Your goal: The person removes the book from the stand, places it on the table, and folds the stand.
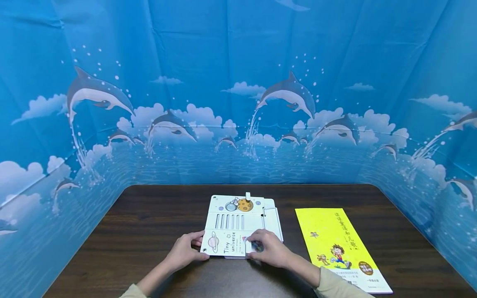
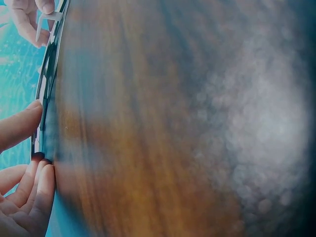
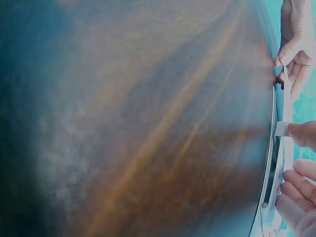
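A white book stand point(image 1: 230, 212) printed with planets, an astronaut and "Tiny universe" lies low over the table in front of me. My left hand point(image 1: 186, 248) grips its near left corner, thumb on one face and fingers at the other; the left wrist view shows this pinch edge-on. At the near edge, right of the lettering, my right hand point(image 1: 271, 249) pinches a small white page clip point(image 3: 282, 129), thumb on its tip. A similar upright clip point(image 1: 247, 196) sits at the far edge. Beside it, a wire support point(image 1: 263, 221) crosses the back panel point(image 1: 273, 223).
A yellow book point(image 1: 324, 225) with a cartoon child on its cover lies to the right of the stand. The dark wooden table point(image 1: 156, 219) ends at a blue dolphin-printed curtain point(image 1: 208, 82) behind and along both sides.
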`<state>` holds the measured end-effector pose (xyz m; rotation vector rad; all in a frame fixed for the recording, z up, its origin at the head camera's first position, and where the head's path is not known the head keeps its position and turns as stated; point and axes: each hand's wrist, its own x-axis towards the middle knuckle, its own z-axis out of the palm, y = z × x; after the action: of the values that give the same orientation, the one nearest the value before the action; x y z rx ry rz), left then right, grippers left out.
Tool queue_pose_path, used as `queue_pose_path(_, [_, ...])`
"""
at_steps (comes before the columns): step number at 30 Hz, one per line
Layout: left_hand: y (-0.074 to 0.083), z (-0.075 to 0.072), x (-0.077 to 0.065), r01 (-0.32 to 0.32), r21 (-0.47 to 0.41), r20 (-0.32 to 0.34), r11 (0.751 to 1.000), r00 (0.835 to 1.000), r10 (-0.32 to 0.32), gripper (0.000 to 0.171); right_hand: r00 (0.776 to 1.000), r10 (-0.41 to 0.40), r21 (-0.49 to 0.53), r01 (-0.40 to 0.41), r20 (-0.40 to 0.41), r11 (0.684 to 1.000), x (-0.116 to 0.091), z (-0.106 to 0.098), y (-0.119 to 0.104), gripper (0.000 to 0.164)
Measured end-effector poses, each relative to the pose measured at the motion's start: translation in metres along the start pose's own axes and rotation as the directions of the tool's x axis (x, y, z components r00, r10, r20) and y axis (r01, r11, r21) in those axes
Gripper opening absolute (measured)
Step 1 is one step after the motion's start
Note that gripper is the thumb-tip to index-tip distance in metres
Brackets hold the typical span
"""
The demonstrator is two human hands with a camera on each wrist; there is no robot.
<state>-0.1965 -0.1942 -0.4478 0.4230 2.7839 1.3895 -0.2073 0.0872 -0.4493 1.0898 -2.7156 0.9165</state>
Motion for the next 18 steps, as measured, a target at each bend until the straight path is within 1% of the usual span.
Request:
queue_pose_path(6, [0.001,-0.001,0.0,0.003,-0.004,-0.002,1.0,1.0,-0.003,0.071,1.0,0.011,0.012,-0.011,0.027,1.0,0.004,-0.003,-0.002,0.036])
queue_pose_path(10, [0.001,-0.002,-0.001,0.001,-0.001,-0.005,1.0,1.0,-0.001,0.071,0.995,0.022,0.061,-0.028,0.095,0.998,0.011,-0.014,-0.003,0.04])
queue_pose_path(13, [0.0,-0.001,-0.001,0.001,0.004,0.001,1.0,1.0,-0.001,0.071,0.99,0.046,0.084,-0.058,0.136,0.995,0.019,-0.025,0.0,0.042])
queue_pose_path(15, [-0.001,0.0,-0.001,-0.001,0.008,0.004,1.0,1.0,0.001,0.071,0.989,0.068,0.079,-0.079,0.133,0.994,0.025,-0.031,0.005,0.042])
queue_pose_path(18, [-0.001,0.0,-0.001,-0.006,0.005,0.003,1.0,1.0,0.006,0.071,0.991,0.098,0.07,-0.105,0.09,0.992,0.038,-0.037,0.019,0.042])
